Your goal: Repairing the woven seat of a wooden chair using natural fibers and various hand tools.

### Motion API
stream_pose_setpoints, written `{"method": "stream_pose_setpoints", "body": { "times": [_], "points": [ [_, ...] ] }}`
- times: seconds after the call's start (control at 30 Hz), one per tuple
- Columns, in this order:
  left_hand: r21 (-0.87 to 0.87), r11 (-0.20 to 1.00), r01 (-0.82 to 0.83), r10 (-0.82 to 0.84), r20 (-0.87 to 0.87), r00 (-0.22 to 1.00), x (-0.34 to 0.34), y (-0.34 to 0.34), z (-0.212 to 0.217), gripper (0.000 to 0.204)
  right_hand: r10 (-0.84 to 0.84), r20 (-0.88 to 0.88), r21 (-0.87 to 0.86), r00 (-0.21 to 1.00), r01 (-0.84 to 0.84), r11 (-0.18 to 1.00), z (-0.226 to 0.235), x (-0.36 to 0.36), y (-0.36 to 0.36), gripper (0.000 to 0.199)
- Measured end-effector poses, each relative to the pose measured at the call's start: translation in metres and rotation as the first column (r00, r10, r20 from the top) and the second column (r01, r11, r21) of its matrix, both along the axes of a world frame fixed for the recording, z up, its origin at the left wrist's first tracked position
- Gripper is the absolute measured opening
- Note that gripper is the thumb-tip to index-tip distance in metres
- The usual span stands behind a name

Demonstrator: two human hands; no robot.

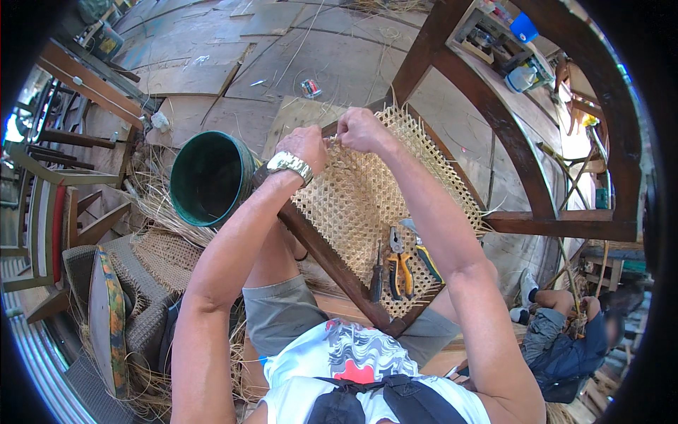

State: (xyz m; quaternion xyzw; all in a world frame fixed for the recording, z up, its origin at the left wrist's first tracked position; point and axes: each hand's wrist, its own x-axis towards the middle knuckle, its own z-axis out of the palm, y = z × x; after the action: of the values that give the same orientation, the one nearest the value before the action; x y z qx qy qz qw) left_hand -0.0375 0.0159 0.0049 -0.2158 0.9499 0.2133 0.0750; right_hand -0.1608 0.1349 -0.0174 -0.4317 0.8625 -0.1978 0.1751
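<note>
I had a pale straw-coloured panel of open woven cane [346, 201] in front of me, set within a dark brown wooden seat frame [332, 262] that lay slantwise over my lap, one corner pointing towards my body. The weave was a lattice of small, regular holes, crisp towards the left and near parts, while the middle looked more golden and slightly rippled. Along the far and right edges the cane was ragged, its thin loose ends sticking out over the wood. Curved dark brown wooden chair parts [505, 131] arched beyond the frame's right side.

My left hand [308, 145], below a silver metal wristwatch [291, 166], was at the far edge of the panel with its fingers bent downwards; their tips were hidden, so I cannot tell how tightly they were closed or what they held. My right hand [358, 129] was just beside it, curled closed with thumb and forefinger drawn together; any strand in it was too small to make out.

On the cane near me lay a dark-handled screwdriver [377, 272], pliers with yellow-and-black handles [400, 265] and another yellow-handled tool, partly beneath my right forearm. A round dark green bucket [185, 184] stood left of the frame.
</note>
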Motion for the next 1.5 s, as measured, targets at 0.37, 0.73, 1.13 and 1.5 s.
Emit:
{"method": "stream_pose_setpoints", "body": {
  "times": [0.37,0.73,1.13,1.5],
  "points": [
    [0.131,0.99,-0.046,0.04,0.048,0.998,-0.019,-0.022,-0.026,0.035,-0.068,0.042,-0.163,0.997,0.074,0.984,-0.002,0.007,0.018,0.01],
    [-0.145,0.989,0.035,-0.051,-0.106,0.993,0.013,-0.034,-0.006,0.056,-0.01,0.087,-0.388,0.996,0.043,0.921,-0.007,0.041,0.055,0.022],
    [0.14,0.989,-0.043,0.1,-0.435,0.895,0.007,-0.013,-0.04,0.033,-0.284,-0.154,-0.411,0.946,0.199,0.89,-0.017,0.017,0.018,0.03],
    [0.068,0.995,0.078,-0.032,-0.51,0.86,0.009,-0.021,-0.046,0.026,-0.142,-0.177,-0.067,0.974,0.132,0.989,-0.016,0.017,0.011,0.054]
  ]
}}
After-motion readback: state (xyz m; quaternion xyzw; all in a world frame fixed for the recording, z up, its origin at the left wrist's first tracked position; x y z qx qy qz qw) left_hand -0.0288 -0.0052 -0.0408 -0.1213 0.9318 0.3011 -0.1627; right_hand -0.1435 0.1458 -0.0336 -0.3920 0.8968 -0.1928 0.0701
